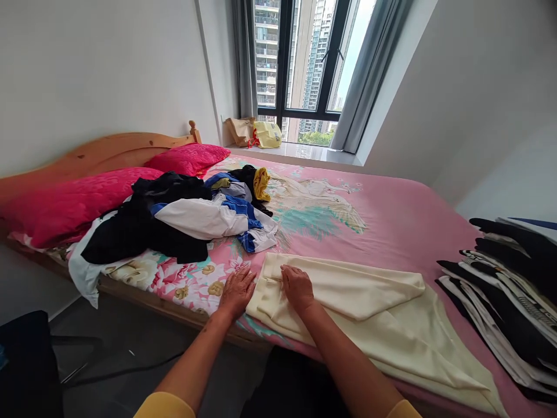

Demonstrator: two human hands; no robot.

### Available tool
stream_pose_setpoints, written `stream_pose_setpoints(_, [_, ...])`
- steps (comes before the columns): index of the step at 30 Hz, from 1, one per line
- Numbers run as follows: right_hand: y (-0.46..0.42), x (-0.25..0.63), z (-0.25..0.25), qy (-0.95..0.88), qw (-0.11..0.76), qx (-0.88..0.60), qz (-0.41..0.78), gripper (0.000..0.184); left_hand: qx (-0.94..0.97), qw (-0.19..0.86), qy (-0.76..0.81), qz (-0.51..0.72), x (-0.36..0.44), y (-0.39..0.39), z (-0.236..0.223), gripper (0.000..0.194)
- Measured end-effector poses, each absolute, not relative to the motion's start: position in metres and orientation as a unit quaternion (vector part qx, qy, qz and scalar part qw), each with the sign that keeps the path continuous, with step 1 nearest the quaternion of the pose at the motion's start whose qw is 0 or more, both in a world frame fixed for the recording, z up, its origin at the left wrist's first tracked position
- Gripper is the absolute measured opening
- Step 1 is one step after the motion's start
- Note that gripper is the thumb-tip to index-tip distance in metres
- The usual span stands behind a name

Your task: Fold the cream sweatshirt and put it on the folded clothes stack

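Observation:
Cream trousers (383,319) lie lengthwise across the near part of the bed, their waistband end to the left and the wider leg end to the right. My left hand (237,292) rests flat at the waistband's left edge, partly on the floral sheet, fingers stretched out. On top of the trousers near the waistband lies my right hand (297,285), palm down with the fingers extended on the cloth. Small creases show between the two hands. Neither hand grips anything. The underside of the trousers is hidden.
A loose heap of black, white and blue clothes (195,217) sits at the left of the bed, by red pillows (187,158) and a wooden headboard (126,142). Folded clothes (500,302) form stacks at the right. Bags (266,134) stand on the windowsill.

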State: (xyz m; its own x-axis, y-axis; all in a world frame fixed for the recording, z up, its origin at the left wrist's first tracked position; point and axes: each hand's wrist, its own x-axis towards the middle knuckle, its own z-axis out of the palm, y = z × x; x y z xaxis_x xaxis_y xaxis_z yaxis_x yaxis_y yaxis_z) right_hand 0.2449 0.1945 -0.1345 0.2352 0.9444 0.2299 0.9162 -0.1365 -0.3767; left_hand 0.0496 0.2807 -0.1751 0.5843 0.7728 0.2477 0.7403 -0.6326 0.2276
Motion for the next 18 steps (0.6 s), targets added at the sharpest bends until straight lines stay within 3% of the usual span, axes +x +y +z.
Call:
stream_pose_setpoints(5, [0.201, 0.239, -0.136, -0.6, 0.143, -0.785, 0.047, 0.043, 0.886, 0.068, 0.434, 0.147, 0.05, 0.279, -0.171, 0.04])
stream_pose_setpoints(7, [0.205, 0.24, -0.136, -0.607, 0.129, -0.783, 0.042, 0.037, 0.885, 0.071, 0.436, 0.145, 0.05, 0.278, -0.17, 0.04])
stream_pose_setpoints(18, [0.203, 0.232, -0.138, -0.626, 0.143, -0.765, 0.035, 0.038, 0.889, 0.066, 0.427, 0.15, 0.05, 0.282, -0.176, 0.042])
